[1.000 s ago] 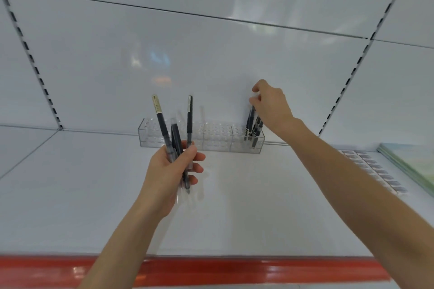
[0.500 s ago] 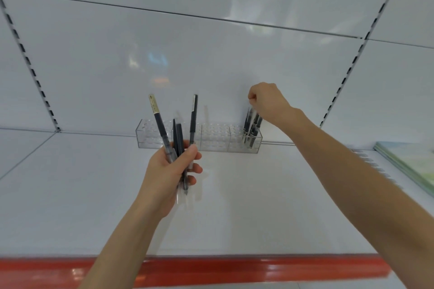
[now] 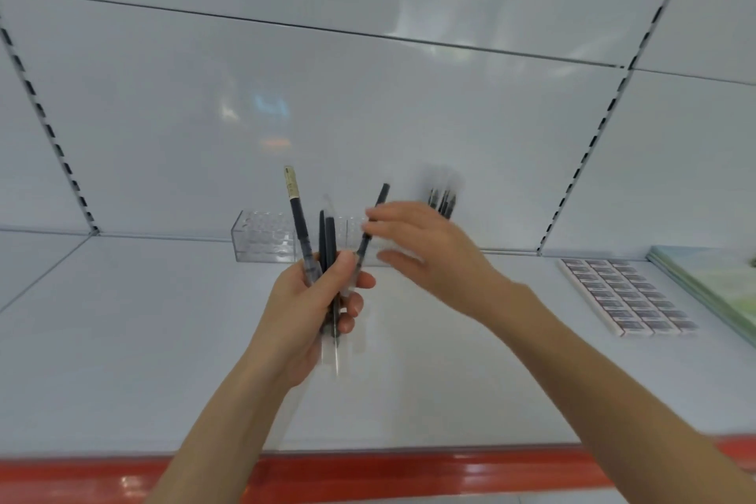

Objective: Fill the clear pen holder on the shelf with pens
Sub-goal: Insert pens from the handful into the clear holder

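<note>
Left hand (image 3: 311,299) clamping fan of dark pens (image 3: 327,241) above shelf (image 3: 122,340). Right hand (image 3: 425,250), blurred, fingers apart, reaching for rightmost pen (image 3: 378,200). Clear pen holder (image 3: 262,241) sitting at shelf back, stored pens (image 3: 444,200) standing at right end. Best pinching one pen high, drawing upward, others staying gripped.

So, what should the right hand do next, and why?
Probably pinch the tilted pen out of the left hand: the right hand is open beside that pen, and most of the clear pen holder looks empty.
</note>
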### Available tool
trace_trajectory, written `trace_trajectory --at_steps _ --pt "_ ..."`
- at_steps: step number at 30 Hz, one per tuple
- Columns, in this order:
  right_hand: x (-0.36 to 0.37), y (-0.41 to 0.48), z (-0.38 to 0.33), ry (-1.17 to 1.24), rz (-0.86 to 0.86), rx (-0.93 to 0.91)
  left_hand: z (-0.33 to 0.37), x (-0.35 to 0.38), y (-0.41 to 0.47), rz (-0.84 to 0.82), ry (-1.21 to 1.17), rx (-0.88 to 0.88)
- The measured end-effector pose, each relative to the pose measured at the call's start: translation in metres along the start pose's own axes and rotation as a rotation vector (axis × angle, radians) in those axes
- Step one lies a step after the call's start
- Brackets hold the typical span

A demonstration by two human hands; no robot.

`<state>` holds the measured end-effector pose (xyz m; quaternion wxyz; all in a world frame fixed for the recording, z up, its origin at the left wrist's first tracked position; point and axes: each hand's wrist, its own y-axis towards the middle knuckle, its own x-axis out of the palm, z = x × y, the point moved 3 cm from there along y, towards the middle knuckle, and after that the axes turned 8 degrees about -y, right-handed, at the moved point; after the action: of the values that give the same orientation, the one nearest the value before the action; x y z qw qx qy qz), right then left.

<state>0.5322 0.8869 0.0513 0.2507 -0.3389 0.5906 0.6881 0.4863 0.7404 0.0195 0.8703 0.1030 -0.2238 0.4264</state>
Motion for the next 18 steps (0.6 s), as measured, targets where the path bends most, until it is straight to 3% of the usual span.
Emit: trace_trajectory --at_steps 4,6,11,14,18 --pt "-0.003 -0.007 -0.003 -0.122 0.077 -0.072 -0.003 0.009 -0.002 -0.032 -0.007 -0.031" --pt "-0.008 -0.009 -0.001 -0.054 0.083 0.020 -0.004 0.008 -0.001 -0.003 -0.030 -0.020" --pt "-0.022 -0.017 0.001 0.781 0.138 0.697 -0.005 0.000 0.002 0.107 -0.006 0.042" --pt "-0.023 -0.018 -0.004 1.047 0.127 0.801 -0.010 0.006 0.000 0.043 0.055 0.019" --pt "-0.026 -0.020 -0.004 1.122 0.124 0.847 -0.012 0.009 -0.002 -0.032 0.122 -0.005"
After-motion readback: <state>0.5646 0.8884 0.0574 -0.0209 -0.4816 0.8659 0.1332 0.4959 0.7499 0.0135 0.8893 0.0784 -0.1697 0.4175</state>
